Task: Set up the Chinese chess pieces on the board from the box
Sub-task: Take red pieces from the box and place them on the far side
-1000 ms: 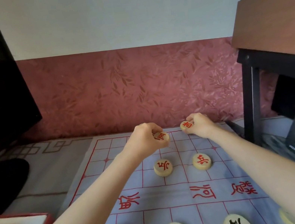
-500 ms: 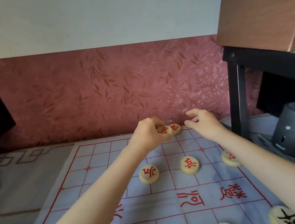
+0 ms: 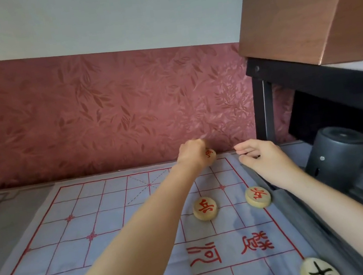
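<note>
Your left hand (image 3: 192,156) curls round 1 red piece (image 3: 210,154), low over the far-right corner of the cloth board (image 3: 117,221). Your right hand (image 3: 264,161) hovers just beside it, past the board's edge, fingers loosely spread and apparently empty.

Risks: your left forearm passes right next to a red soldier (image 3: 204,208), with a 2nd soldier (image 3: 258,196) near the right border. A low pull-back could shunt either or ruck the cloth and skew the grid. A piece set near the hem may slip off.

Box not in view. The tabletop carries the board against a red leaf-patterned wall (image 3: 99,115). To the right are a black stand (image 3: 264,108) and a grey cylinder (image 3: 338,153).
</note>
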Motion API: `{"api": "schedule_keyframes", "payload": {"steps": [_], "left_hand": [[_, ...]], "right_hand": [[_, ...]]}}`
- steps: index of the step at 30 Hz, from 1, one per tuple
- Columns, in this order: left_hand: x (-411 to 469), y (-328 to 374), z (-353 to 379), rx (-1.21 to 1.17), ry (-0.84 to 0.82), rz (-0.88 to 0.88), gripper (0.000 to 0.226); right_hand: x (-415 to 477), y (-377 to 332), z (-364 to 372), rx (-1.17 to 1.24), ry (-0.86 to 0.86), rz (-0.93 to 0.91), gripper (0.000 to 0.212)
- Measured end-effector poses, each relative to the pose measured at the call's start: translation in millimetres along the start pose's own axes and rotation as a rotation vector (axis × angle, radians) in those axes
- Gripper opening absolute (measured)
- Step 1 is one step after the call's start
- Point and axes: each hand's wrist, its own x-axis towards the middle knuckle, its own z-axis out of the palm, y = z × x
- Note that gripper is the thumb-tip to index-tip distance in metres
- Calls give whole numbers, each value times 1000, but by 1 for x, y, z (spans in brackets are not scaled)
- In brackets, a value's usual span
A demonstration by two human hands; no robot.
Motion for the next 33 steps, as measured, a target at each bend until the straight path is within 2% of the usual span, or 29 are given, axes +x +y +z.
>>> {"api": "schedule_keyframes", "payload": {"steps": [4, 7, 10, 12, 16, 19, 33], "left_hand": [[5, -11, 8, 41, -110, -14, 29], [4, -12, 9, -6, -120, -21, 31], [0, -15, 5, -75, -128, 0, 47], [-6, -16, -2, -201, -103, 30, 57], [-26, -19, -30, -423, 17, 9, 39], [-48, -28, -56, -494, 92, 28, 31], [-220, -96, -163, -371, 124, -61, 18]], "right_hand": [[-2, 5, -2, -2, -5, 5, 28], [-5, 7, 0, -7, -13, 10, 29], [-8, 6, 3, -4, -20, 26, 30], [-12, 4, 4, 2, -29, 29, 31], [-19, -8, 5, 23, -41, 20, 29], [-25, -22, 9, 54, -58, 7, 27], [-93, -143, 59, 16, -364, -163, 27]]}}
